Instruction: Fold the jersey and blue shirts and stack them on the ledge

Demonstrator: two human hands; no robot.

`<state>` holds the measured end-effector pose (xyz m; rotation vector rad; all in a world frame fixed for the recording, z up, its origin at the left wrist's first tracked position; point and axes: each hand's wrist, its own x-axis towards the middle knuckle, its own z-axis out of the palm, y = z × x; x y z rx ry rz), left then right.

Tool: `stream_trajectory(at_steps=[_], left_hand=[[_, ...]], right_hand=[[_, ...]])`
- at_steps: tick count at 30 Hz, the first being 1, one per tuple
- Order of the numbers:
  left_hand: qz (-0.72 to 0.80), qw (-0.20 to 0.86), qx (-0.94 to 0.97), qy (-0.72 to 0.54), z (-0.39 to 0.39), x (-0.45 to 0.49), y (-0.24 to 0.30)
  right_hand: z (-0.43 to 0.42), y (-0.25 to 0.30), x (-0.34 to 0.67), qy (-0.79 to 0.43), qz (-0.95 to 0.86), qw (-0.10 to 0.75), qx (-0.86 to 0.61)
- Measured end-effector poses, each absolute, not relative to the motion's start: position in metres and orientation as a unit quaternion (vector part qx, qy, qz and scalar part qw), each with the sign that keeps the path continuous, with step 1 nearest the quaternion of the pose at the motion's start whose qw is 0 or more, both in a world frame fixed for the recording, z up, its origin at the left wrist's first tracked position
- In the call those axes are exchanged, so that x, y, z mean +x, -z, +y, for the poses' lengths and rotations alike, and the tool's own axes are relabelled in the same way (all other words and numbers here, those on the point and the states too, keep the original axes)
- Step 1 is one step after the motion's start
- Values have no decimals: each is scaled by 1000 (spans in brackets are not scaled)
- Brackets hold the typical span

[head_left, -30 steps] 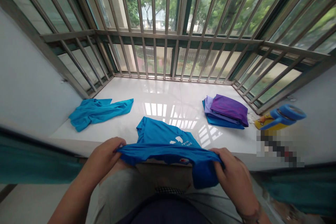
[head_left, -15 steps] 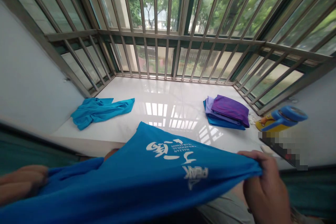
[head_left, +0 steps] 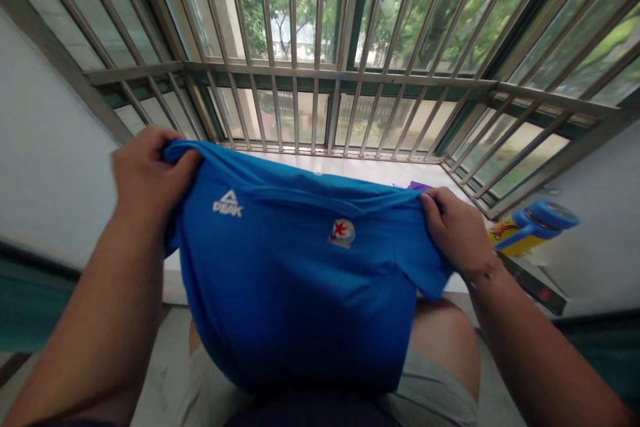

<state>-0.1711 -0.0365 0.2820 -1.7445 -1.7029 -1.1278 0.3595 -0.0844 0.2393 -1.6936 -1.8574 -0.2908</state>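
Note:
Between my hands hangs a blue T-shirt, its chest side facing me, with a white PEAK logo on the left and a small round red-and-white badge on the right. My left hand is closed round one shoulder of the shirt. At the other shoulder, my right hand pinches the cloth. The shirt is stretched along its top edge, and its lower part drops over my lap. Behind it, only a corner of a purple folded garment shows; the rest is hidden.
A blue-and-yellow bottle stands at the right end of the white sill. Close to it lies a dark flat object. Metal window bars enclose the back and sides of the sill.
The shirt has gone from sideways, with its printed Chinese characters showing, to upright with the chest logos showing. Both hands have risen to its shoulders. It now covers the teal garment on the sill.

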Motion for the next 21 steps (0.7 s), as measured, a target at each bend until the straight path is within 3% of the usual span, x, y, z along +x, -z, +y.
stream_trajectory(at_steps=[3,6,10,13,18,21], left_hand=[[-663,107,-669,318,43,-147,-292],[-766,76,-578,270,109,-122,-275],[-787,25,-574,226,134,-105,-225],[-720,-5,-655,227,97,-101,-174],[-588,-165,-755,239,-30,-101,-81],[-589,-199,-739,261,-108,-104,-41]], right_hand=[[7,-249,349,96,-710,257,-649],[73,-259,335,84,-696,246,-669],[90,-246,312,76,-705,249,-660],[47,-204,292,51,-770,215,-599],[-72,-98,272,-38,-850,123,-510],[-129,-45,274,-60,-850,146,-502]])
